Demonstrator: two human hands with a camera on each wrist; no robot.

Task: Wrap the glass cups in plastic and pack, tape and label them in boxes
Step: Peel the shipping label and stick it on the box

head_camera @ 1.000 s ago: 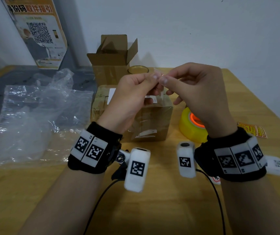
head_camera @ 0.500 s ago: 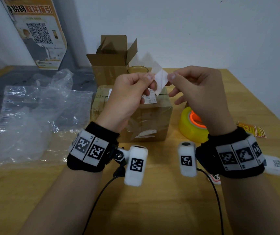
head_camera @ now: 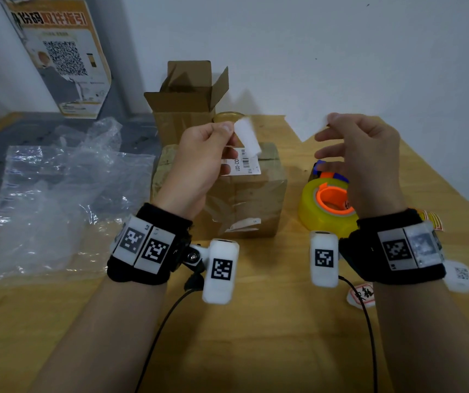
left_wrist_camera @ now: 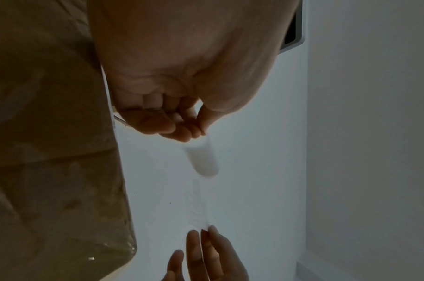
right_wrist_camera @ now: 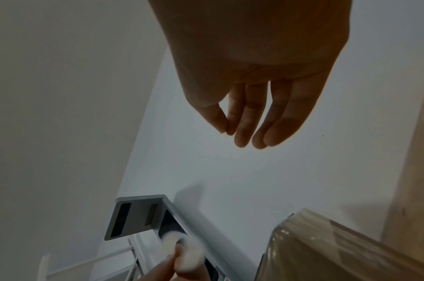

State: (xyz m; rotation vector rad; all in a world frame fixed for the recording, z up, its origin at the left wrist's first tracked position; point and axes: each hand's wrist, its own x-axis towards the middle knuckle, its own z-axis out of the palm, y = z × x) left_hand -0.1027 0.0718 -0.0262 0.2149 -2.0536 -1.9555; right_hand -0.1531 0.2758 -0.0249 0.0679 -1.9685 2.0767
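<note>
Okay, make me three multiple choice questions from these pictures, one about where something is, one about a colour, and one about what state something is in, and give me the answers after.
1. Where is the tape roll?
A. On the table to the right of the taped box
B. Inside the open box
C. On the plastic sheet

2. What colour is the tape roll's inner core?
A. Green
B. Orange
C. White

3. What state is the open box behind the taped one in?
A. Taped shut
B. Crushed flat
C. Flaps up, top open

Answers:
1 A, the roll lies on the wood beside the taped box, under the right hand.
2 B, the ring inside the yellow roll is bright orange.
3 C, its flaps stand up, while the left hand and right hand each pinch a white slip.
</note>
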